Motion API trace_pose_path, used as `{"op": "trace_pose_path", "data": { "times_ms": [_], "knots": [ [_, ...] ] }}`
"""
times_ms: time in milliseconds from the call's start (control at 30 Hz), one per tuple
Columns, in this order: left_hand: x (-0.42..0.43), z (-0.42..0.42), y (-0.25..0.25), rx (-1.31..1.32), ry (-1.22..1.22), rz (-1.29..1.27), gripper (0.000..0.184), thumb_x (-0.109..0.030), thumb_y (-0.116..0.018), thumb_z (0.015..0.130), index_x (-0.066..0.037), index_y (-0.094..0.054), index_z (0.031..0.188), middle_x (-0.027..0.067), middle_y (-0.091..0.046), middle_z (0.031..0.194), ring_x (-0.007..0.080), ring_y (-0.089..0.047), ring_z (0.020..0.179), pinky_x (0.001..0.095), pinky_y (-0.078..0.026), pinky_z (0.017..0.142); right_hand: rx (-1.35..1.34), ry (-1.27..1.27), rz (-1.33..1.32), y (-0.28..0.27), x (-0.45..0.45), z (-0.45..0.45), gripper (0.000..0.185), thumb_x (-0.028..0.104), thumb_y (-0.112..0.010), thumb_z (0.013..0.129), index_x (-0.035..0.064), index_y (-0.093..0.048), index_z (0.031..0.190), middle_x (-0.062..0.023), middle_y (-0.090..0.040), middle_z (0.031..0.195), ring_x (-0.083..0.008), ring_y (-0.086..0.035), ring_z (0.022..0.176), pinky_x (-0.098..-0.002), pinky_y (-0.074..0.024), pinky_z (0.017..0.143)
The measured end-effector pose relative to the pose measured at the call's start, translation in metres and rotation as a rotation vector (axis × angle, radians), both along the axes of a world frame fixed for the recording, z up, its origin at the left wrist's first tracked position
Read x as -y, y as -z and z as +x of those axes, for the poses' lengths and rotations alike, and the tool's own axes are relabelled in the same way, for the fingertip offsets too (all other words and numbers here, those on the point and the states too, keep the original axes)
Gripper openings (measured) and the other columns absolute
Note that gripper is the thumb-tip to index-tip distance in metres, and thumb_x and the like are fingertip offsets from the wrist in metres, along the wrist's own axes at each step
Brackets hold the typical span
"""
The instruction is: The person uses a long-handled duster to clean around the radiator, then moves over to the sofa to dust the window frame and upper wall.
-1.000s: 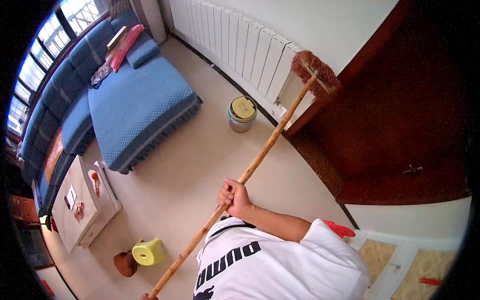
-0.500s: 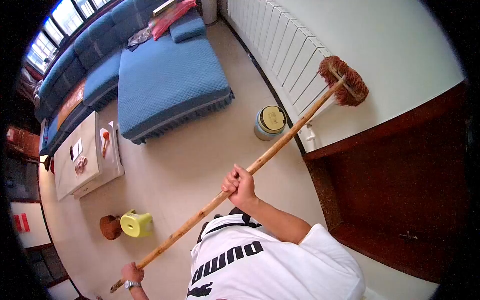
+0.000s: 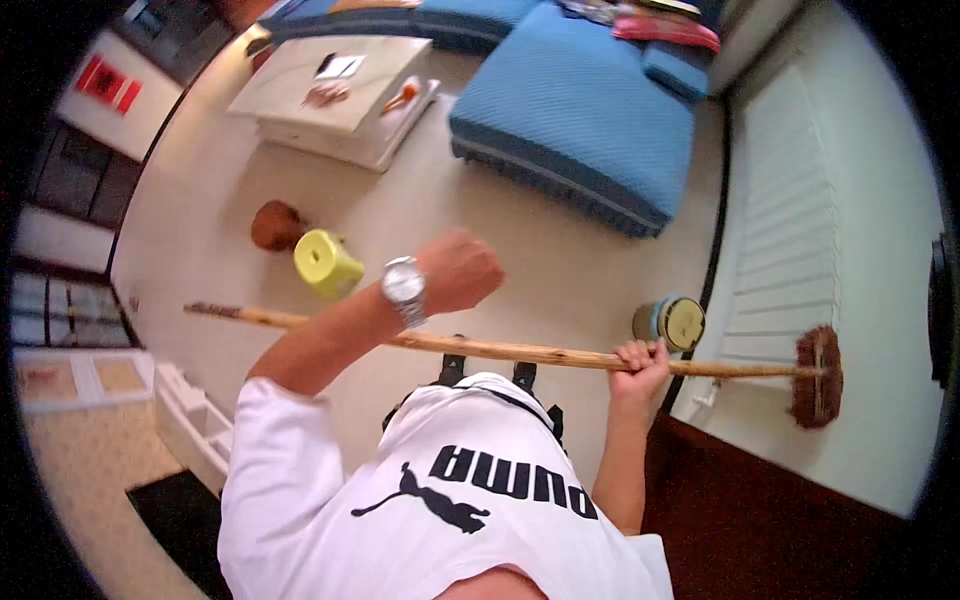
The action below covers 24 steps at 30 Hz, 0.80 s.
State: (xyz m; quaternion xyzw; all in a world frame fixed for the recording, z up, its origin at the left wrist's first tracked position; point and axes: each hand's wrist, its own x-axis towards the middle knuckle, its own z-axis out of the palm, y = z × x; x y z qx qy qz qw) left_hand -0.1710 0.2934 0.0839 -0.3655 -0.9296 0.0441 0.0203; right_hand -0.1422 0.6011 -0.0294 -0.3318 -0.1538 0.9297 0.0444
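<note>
Looking through the head view, I have a mop [image 3: 500, 349] stretched almost level across the frame, its wooden handle passing in front of my white shirt [image 3: 330, 480] and over the pale floor [image 3: 400, 215]. My right hand [image 3: 640, 369] wraps around the handle toward the mop-head end, with its fingers curled and pressed together on the wood. The shaggy, reddish-brown mop head [image 3: 818, 378] is at the far right, by the lower end of the white radiator [image 3: 785, 220]; I can't tell whether the two touch. My left hand [image 3: 460, 270] is off the handle, its back toward the camera and its forearm crossing over the wood. I can't tell how its fingers are set, since they are mostly hidden beneath the hand. A silver watch [image 3: 404, 284] is on that wrist.

Just beyond my right hand is a round bin [image 3: 670, 322] with a tan lid. On the left, a yellow stool [image 3: 328, 262] sits beside a brown stool [image 3: 277, 226]. Farther off are a pale table [image 3: 300, 85] with small items on it and a blue sofa [image 3: 580, 110] with a red cloth [image 3: 668, 30] on it.
</note>
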Motion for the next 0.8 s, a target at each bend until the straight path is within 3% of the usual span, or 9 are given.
{"op": "trace_pose_path", "data": {
  "times_ms": [167, 400, 600, 667, 800],
  "knots": [
    [0.004, -0.022, 0.01, 0.077, -0.048, -0.088, 0.011, -0.012, -0.062, 0.067, -0.011, -0.063, 0.057, 0.009, -0.061, 0.057, 0.023, -0.063, 0.057, 0.0339, -0.046, 0.047, -0.03, -0.068, 0.033, 0.003, -0.016, -0.018, 0.031, 0.025, -0.04, 0.093, 0.013, -0.039, 0.065, 0.0052, -0.026, 0.046, -0.0087, -0.026, 0.037, -0.0244, -0.0311, 0.041],
    [0.008, -0.017, 0.03, 0.143, -0.094, -0.101, 0.009, -0.007, -0.06, 0.069, -0.009, -0.064, 0.062, 0.0071, -0.063, 0.064, 0.0224, -0.065, 0.065, 0.0329, -0.049, 0.052, 0.003, -0.084, 0.022, 0.019, -0.028, -0.02, 0.031, 0.024, -0.042, 0.092, 0.0141, -0.038, 0.063, 0.0053, -0.027, 0.046, -0.0081, -0.026, 0.037, -0.0241, -0.0307, 0.041],
    [0.01, -0.009, 0.054, 0.189, -0.135, -0.125, 0.008, -0.008, -0.06, 0.069, -0.01, -0.065, 0.062, 0.0072, -0.063, 0.064, 0.0223, -0.065, 0.065, 0.0335, -0.048, 0.051, -0.025, -0.104, 0.034, 0.02, -0.031, -0.023, 0.03, 0.023, -0.043, 0.091, 0.0141, -0.037, 0.063, 0.0052, -0.025, 0.046, -0.0083, -0.026, 0.038, -0.024, -0.0318, 0.043],
    [0.015, -0.007, 0.067, 0.122, -0.116, -0.019, 0.017, -0.019, -0.062, 0.07, -0.011, -0.061, 0.055, 0.0068, -0.058, 0.054, 0.0232, -0.061, 0.054, 0.0361, -0.045, 0.05, -0.023, -0.108, 0.027, 0.018, -0.028, -0.021, 0.03, 0.024, -0.043, 0.091, 0.0141, -0.037, 0.063, 0.0052, -0.025, 0.046, -0.0083, -0.026, 0.038, -0.024, -0.0319, 0.043],
    [0.013, -0.002, 0.066, 0.2, -0.185, 0.0, 0.024, -0.026, -0.062, 0.074, -0.01, -0.062, 0.056, 0.0069, -0.058, 0.054, 0.0244, -0.061, 0.054, 0.0368, -0.044, 0.049, -0.035, -0.118, 0.026, 0.014, -0.03, -0.023, 0.031, 0.025, -0.042, 0.092, 0.0141, -0.036, 0.063, 0.005, -0.025, 0.046, -0.0082, -0.026, 0.038, -0.0241, -0.0312, 0.043]
  ]
}}
